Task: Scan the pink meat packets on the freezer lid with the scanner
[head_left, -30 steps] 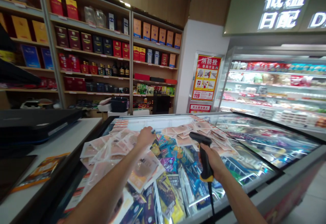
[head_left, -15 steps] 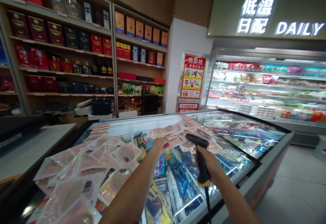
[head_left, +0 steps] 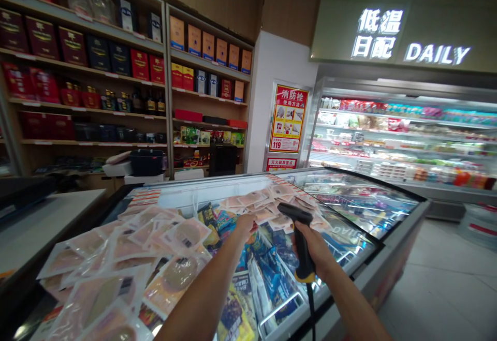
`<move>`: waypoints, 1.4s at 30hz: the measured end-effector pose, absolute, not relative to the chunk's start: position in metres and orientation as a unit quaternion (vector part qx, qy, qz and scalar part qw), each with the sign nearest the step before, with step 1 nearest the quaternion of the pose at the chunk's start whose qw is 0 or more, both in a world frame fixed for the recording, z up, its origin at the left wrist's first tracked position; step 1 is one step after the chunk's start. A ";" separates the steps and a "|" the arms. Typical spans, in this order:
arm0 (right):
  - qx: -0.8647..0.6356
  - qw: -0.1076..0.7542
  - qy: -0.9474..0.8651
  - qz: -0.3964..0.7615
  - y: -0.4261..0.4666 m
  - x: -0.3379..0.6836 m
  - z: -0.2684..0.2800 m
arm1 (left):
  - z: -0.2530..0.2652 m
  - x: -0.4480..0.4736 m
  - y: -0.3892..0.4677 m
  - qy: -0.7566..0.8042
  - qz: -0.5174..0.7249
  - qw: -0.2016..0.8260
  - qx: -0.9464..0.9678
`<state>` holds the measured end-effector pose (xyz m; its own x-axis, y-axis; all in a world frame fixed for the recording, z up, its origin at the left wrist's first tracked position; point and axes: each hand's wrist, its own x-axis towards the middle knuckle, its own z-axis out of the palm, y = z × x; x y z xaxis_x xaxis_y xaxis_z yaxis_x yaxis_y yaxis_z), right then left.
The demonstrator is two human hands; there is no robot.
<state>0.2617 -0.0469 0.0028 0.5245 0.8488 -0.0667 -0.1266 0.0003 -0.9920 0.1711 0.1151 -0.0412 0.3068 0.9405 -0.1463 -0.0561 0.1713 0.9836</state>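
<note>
My right hand (head_left: 315, 248) is wrapped round the grip of a black and yellow barcode scanner (head_left: 302, 250), its cable hanging down. The scanner's head points left, toward my left hand. My left hand (head_left: 244, 223) reaches out over the chest freezer, next to colourful packets (head_left: 223, 222); its fingers are mostly hidden, with a bit of red beside them. Flat clear packs with round pinkish contents (head_left: 186, 233) lie heaped on the left, and more pale packs (head_left: 267, 201) lie farther back. Blue bags (head_left: 277, 273) and a yellow bag (head_left: 236, 307) lie below my hands.
The freezer's glass lid (head_left: 349, 196) and grey rim (head_left: 404, 227) extend to the right. A wire basket edge (head_left: 283, 312) is near the front. Shelves of boxed bottles (head_left: 104, 74) stand behind, a lit refrigerated display (head_left: 404, 139) at right. A white counter (head_left: 70, 214) is at left.
The view has turned slightly right and up, so everything sits a little farther left. Both hands keep nearly the same pose; the scanner is still in the right hand.
</note>
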 end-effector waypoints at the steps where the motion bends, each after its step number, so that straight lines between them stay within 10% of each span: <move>1: -0.594 0.640 -0.303 0.382 -0.048 0.261 0.004 | -0.040 0.167 0.112 0.431 0.386 0.630 0.518; 42: -0.522 0.629 -0.302 0.491 -0.036 0.235 0.008 | -0.038 0.077 0.124 0.311 0.422 0.448 0.724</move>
